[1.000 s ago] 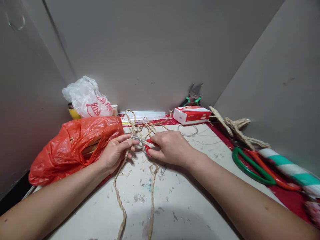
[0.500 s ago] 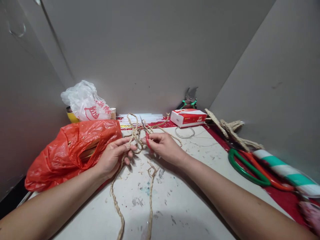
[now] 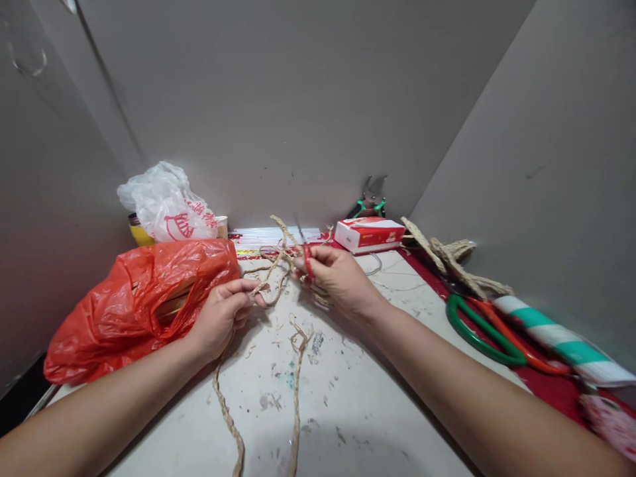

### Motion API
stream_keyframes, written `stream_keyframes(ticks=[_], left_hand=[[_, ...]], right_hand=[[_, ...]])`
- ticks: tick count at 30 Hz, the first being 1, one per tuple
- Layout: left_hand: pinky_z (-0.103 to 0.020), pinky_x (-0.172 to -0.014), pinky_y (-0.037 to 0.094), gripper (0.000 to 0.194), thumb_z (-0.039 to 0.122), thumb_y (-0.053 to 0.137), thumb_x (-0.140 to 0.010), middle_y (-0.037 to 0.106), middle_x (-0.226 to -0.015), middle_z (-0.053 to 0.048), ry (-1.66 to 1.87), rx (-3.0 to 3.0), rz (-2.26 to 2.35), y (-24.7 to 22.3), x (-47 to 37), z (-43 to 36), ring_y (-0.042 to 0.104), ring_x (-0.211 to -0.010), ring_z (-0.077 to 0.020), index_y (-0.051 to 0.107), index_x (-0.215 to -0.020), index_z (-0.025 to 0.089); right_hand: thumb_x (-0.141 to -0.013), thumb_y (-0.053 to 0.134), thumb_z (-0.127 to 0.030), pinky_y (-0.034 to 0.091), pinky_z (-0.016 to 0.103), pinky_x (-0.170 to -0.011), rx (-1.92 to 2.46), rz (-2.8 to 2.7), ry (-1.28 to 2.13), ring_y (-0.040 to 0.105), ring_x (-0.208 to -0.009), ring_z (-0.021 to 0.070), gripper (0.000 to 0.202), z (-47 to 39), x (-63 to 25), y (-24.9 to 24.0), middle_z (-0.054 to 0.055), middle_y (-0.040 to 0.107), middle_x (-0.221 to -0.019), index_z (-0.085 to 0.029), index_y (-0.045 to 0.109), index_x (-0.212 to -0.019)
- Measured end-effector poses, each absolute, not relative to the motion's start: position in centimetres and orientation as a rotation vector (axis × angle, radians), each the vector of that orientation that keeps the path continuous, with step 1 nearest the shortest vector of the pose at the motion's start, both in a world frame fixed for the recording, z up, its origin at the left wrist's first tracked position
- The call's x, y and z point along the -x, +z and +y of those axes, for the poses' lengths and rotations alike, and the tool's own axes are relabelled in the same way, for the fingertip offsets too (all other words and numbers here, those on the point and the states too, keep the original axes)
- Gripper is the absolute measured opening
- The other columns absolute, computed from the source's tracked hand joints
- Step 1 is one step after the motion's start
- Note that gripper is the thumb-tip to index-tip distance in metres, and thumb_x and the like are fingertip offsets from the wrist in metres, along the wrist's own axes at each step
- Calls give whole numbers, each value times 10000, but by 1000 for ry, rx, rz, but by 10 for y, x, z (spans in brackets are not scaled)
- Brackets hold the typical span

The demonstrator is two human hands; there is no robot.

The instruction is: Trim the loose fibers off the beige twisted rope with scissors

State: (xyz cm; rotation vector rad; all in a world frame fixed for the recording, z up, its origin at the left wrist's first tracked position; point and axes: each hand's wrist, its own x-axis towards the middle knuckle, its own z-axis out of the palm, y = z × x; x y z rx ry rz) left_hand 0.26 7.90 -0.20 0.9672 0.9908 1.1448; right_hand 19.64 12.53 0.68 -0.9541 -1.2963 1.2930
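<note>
Near the middle of the white table, my left hand point(image 3: 226, 315) pinches a strand of the braided straw rope point(image 3: 271, 270). My right hand point(image 3: 338, 275) is closed on small scissors with red handles point(image 3: 308, 262), their blades pointing up and away. It also touches the tangled part of the rope, which rises between the two hands. One length of rope hangs from my left hand toward the near edge. Another braided rope point(image 3: 297, 391) lies lengthwise on the table, its frayed end below the hands.
An orange plastic bag point(image 3: 114, 298) with sticks sits left, a white bag point(image 3: 169, 199) behind it. A red-and-white box point(image 3: 370, 234) and green-handled shears point(image 3: 371, 199) stand at the back. Large scissors point(image 3: 484, 338) and a striped roll point(image 3: 561, 338) lie right.
My right hand has moved slightly right and up with the scissors, away from my left hand. The rope tangle between them is spread wider, and my left fingers are more closed.
</note>
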Motion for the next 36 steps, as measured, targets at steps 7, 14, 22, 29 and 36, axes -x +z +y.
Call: stream_keyframes(ticks=[7,14,22,29,36], left_hand=[[-165,-401,143,286,394,701,-721,255,-492,82,1109,-1013,1068,2,-3,78,183,-437,-31,674,-765,113],[-171,-395,122,309,413,692,-722,227,-470,92,1044,-1036,1074,3,-3,78,147,-427,-33,656,-737,106],[-165,-429,237,202,314,672,-772,369,-530,67,932,-1091,936,-5,-2,78,296,-456,-42,559,-764,146],[-225,-587,432,152,294,566,-856,676,-844,-65,902,-1098,837,-4,-2,80,552,-594,-91,500,-835,159],[-245,-680,464,206,276,584,-840,722,-898,-113,888,-1070,824,-3,-5,73,613,-667,-118,563,-999,146]], right_hand=[[-600,757,-414,452,230,-554,905,-1098,1136,591,-602,109,306,141,-220,17,-34,564,-627,-188,563,-673],[-615,761,-371,466,202,-537,760,-895,1165,566,-569,75,271,145,-231,24,-44,568,-661,-193,569,-685],[-613,758,-336,507,213,-602,581,-782,1193,588,-573,76,276,144,-235,33,-68,575,-610,-191,530,-666],[-641,722,-359,489,177,-518,661,-694,1107,575,-537,65,274,162,-253,23,-64,559,-583,-182,513,-652],[-729,550,-327,468,212,-463,1238,-842,994,544,-476,90,179,187,-273,-16,-38,510,-513,-206,476,-621]])
